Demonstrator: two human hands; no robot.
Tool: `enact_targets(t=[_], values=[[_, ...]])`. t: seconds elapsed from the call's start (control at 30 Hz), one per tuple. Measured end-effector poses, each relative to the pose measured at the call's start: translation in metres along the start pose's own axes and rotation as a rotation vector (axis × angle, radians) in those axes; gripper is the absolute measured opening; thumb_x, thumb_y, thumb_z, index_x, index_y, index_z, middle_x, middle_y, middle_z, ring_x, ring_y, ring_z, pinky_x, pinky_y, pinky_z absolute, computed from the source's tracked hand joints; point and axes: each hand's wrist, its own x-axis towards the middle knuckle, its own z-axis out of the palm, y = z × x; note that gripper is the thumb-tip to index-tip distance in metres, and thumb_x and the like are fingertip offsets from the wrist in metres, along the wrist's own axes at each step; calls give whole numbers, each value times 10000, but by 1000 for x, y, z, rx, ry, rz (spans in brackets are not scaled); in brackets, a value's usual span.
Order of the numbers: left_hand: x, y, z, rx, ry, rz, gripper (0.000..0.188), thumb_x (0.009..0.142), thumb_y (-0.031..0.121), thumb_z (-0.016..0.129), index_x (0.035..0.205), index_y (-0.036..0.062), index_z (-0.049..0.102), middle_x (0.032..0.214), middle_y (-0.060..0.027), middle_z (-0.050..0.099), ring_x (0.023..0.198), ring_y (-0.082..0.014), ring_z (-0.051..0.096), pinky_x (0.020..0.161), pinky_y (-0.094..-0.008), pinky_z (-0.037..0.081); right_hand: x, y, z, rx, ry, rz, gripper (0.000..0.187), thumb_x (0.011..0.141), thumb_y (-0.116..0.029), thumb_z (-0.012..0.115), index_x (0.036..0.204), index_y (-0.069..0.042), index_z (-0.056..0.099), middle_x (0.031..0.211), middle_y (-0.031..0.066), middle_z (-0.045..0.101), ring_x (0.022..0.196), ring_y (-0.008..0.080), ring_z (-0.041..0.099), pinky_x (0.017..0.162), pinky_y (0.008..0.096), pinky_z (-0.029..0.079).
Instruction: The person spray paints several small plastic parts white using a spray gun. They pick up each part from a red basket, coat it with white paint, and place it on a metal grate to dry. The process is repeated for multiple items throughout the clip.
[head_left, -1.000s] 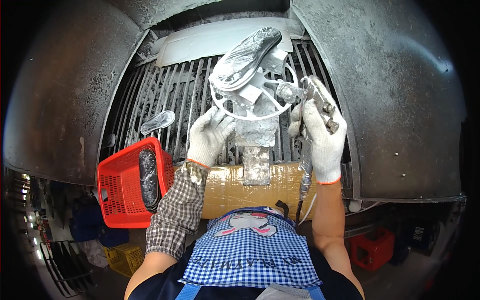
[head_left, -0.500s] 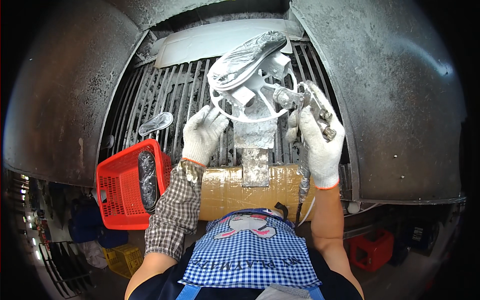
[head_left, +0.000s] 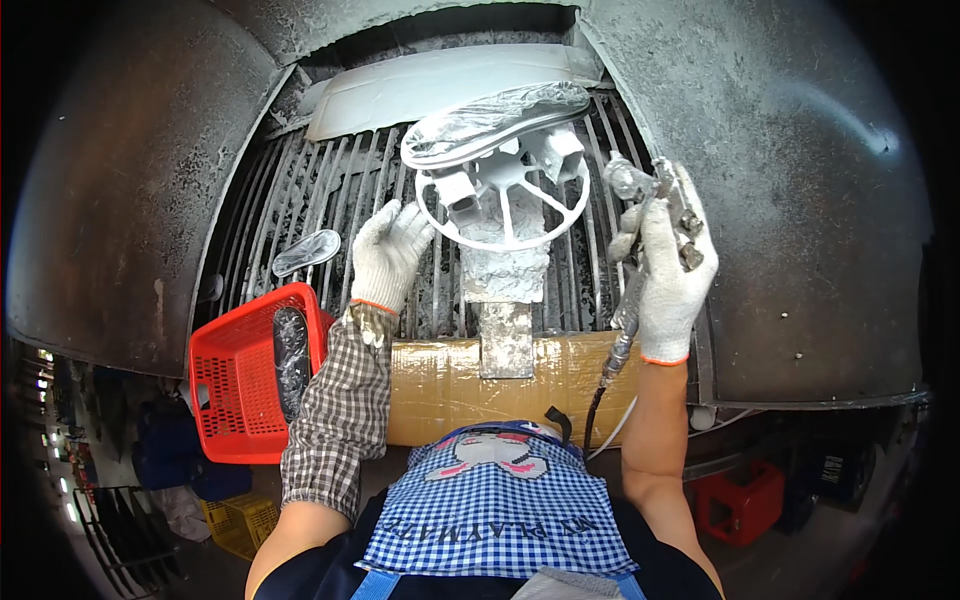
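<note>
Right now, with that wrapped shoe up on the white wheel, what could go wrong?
The wrapped shoe sits up on the white wheel, so it might slip if the left hand, close beside the wheel, bumps it. The spray gun in the right hand has its nozzle toward the wheel, so stray spray could reach the left hand too. The red basket is near the checked sleeve, so the sleeve might knock it.

Gloved hands (head_left: pixel 388 252): two. Spray gun (head_left: pixel 630 180): one. Spoked wheel (head_left: pixel 505 212): one. Yellow crate (head_left: pixel 245 525): one.
</note>
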Motion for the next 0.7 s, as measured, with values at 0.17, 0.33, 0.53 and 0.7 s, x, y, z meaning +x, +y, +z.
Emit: enact_targets(t=[0.17, 0.33, 0.53, 0.7], values=[[-8, -15, -5, 21, -19, -49, 309, 970, 154, 618, 1206, -39, 567, 1322, -283, 637, 1192, -416, 662, 1007, -529, 577, -5, -4, 1, -105, 86, -74, 518, 1092, -117, 622, 1560, 49, 473, 928, 51, 668, 711, 68, 615, 629, 214, 539], [-33, -56, 0, 81, 82, -121, 219, 968, 129, 558, 1132, -10, 602, 1214, -212, 673, 1086, -332, 676, 969, -498, 598, -10, 4, 15, -136, -71, -32, 567, 1090, -173, 652, 1568, 57, 452, 937, 50, 669, 724, 68, 624, 628, 216, 544], [-56, -91, 6, -12, 8, -231, 473, 951, 125, 593, 1371, -85, 534, 1408, -266, 590, 1252, -439, 619, 1072, -574, 548, -12, 20, 28, -153, -251, -25, 551, 1079, -103, 641, 1572, 57, 455, 986, 56, 681, 747, 75, 618, 662, 233, 529], [-56, -96, 12, -81, -17, -241, 537, 933, 117, 606, 1409, -117, 522, 1436, -288, 590, 1287, -480, 606, 1144, -608, 489, -13, 18, 29, -30, -168, 73, 545, 1054, -67, 665, 1545, 82, 482, 1191, 109, 689, 951, 114, 658, 841, 264, 547]])
